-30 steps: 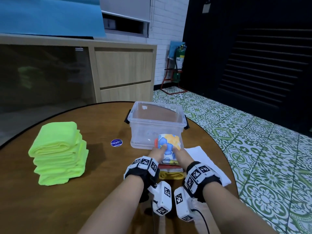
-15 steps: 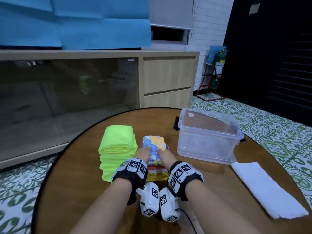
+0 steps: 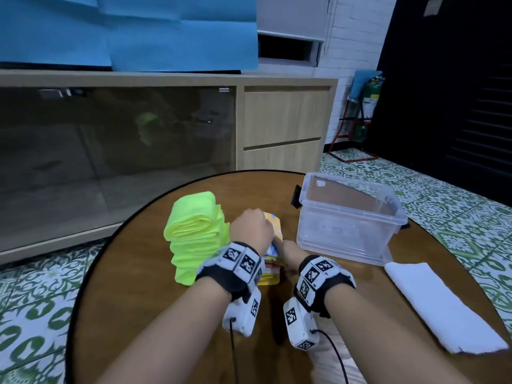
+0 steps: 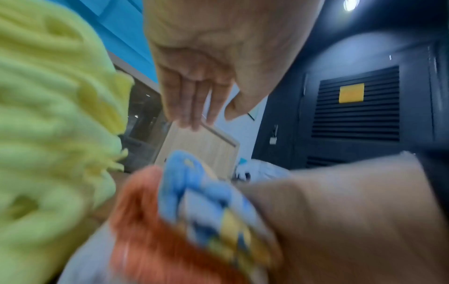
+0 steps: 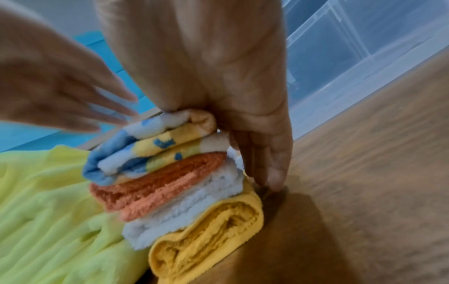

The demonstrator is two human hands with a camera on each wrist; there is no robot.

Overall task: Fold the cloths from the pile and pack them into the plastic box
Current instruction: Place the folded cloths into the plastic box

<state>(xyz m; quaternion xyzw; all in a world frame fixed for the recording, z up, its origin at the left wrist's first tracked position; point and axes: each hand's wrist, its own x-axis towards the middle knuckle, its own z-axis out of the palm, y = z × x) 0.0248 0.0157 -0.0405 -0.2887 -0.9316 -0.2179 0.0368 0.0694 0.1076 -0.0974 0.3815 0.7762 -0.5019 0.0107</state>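
A small stack of folded cloths (image 3: pixel 273 263) stands on the round wooden table (image 3: pixel 155 314). From the top it holds a blue-and-yellow patterned cloth (image 5: pixel 155 146), an orange one (image 5: pixel 165 184), a white one (image 5: pixel 189 213) and a yellow one (image 5: pixel 209 238). My left hand (image 3: pixel 252 223) hovers just above the top cloth, fingers straight and holding nothing. My right hand (image 5: pixel 264 165) lies flat against the stack's right side, its fingertips down on the table. The clear plastic box (image 3: pixel 343 231) stands to the right, nothing showing inside it.
A taller pile of neon green cloths (image 3: pixel 196 231) touches the small stack on its left. A folded white towel (image 3: pixel 440 303) lies at the table's right edge. Behind the table is a wooden cabinet (image 3: pixel 282 126) with a dark glass door.
Both hands slid the small stack left, from in front of the box to beside the green pile. Since then my left hand has lifted off the top cloth.
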